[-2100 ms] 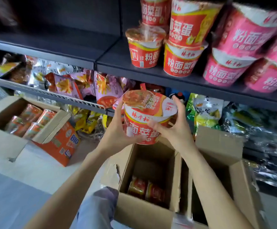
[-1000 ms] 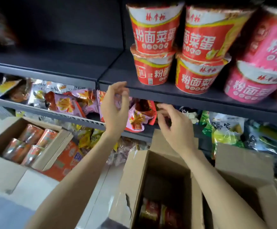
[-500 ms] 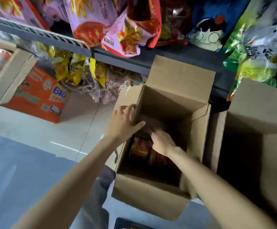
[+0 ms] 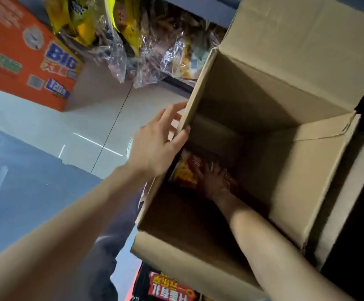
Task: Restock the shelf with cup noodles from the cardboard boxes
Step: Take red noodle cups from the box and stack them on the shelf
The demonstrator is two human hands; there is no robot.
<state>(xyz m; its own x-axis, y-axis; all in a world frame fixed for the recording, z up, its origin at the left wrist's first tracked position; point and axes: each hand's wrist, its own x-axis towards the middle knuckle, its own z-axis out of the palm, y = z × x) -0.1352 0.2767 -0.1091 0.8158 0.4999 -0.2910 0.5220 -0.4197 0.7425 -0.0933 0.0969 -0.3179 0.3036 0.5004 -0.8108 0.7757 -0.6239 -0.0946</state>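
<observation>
Head view, looking down into one open cardboard box (image 4: 274,88) on the floor (image 4: 46,131). Item: cup noodles (image 4: 186,170), red and yellow wrapper, lying at the bottom of the box toward its left wall, directly beside and partly under the right hand (image 4: 214,181). Right hand: reaches deep into the box, forearm slanting down from the lower right over the near wall; its fingers (image 4: 211,168) are spread and lie on or against the cup, though the dim, blurred interior does not show whether they grasp it or merely touch it. Left hand (image 4: 157,144): at the top edge of the box's left wall, thumb curled over the edge to the inside, fingers on the outer face, grasping the cardboard; forearm extends from the lower left. Adjacent stock: orange carton (image 4: 22,53) printed "BIG" standing on the floor at upper left; clear-wrapped snack bags (image 4: 120,42) beyond the box; a dark packet with red label (image 4: 170,285) at the bottom edge; a second cardboard box (image 4: 337,209) touching the first on the right.
</observation>
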